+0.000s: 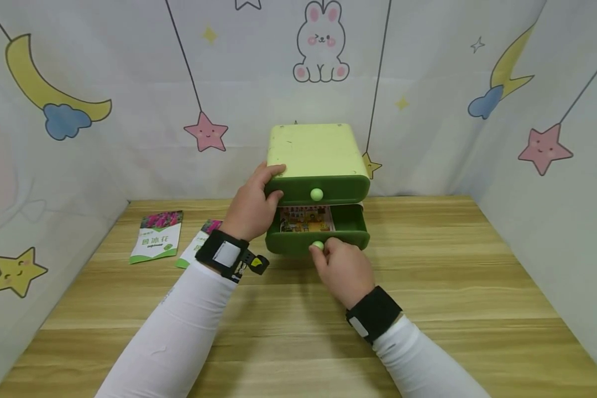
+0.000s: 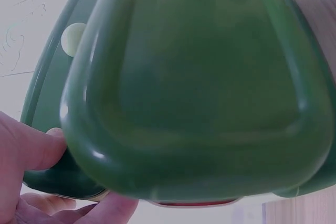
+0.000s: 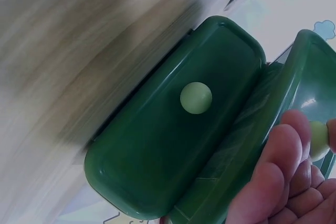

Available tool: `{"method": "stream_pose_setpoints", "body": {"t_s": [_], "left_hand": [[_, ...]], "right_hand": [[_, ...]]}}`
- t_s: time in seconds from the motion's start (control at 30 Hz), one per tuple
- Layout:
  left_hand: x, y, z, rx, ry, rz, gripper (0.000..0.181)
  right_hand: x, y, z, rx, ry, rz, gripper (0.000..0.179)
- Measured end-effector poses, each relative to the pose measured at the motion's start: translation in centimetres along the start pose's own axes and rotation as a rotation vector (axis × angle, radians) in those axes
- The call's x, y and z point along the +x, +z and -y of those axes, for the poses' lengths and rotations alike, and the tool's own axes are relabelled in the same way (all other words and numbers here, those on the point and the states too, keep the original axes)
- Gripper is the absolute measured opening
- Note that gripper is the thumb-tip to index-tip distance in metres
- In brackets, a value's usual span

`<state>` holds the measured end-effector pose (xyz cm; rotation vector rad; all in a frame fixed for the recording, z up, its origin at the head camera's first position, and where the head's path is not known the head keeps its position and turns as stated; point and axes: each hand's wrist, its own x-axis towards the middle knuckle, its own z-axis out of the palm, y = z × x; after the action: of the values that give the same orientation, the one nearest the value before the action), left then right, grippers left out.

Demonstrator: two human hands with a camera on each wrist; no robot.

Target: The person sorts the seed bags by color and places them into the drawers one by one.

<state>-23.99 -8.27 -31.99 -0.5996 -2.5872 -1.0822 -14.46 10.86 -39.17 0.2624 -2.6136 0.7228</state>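
A small drawer cabinet [image 1: 310, 149] with a pale yellow-green top and dark green drawer fronts stands near the back of the table. My left hand [image 1: 252, 204] holds its upper left front corner, thumb against the top drawer front [image 1: 343, 189]. Below that, the middle drawer [image 1: 288, 243] is pulled out, with a colourful printed picture [image 1: 305, 218] inside. My right hand [image 1: 347, 271] pinches this drawer's round light-green knob [image 1: 318, 245]. In the right wrist view, the bottom drawer [image 3: 152, 140] is closed, its knob [image 3: 196, 97] untouched. The pulled-out drawer fills much of the left wrist view.
Two flat packets printed with pink flowers lie to the left: one packet [image 1: 156, 237] farther out, the other packet [image 1: 194, 249] partly behind my left wrist. A white curtain [image 1: 418, 66] with stars, moons and a rabbit encloses the back and sides of the wooden table [image 1: 438, 265].
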Motion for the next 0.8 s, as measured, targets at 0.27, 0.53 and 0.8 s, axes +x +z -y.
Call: {"method": "stream_pose_setpoints", "body": {"t_s": [0.27,0.53,0.8], "left_hand": [[0.0,0.0,0.0,0.004,0.001,0.002,0.047],[-0.1,0.1,0.2,0.006,0.016,-0.007,0.047],[-0.2,0.0,0.1,0.002,0.012,-0.007,0.047]], "right_hand": [[0.5,0.2,-0.2,0.008,0.016,0.002,0.038],[1.0,0.4,0.0,0.004,0.026,0.009,0.037],[1.5,0.6,-0.1,-0.004,0.047,0.018,0.038]]}}
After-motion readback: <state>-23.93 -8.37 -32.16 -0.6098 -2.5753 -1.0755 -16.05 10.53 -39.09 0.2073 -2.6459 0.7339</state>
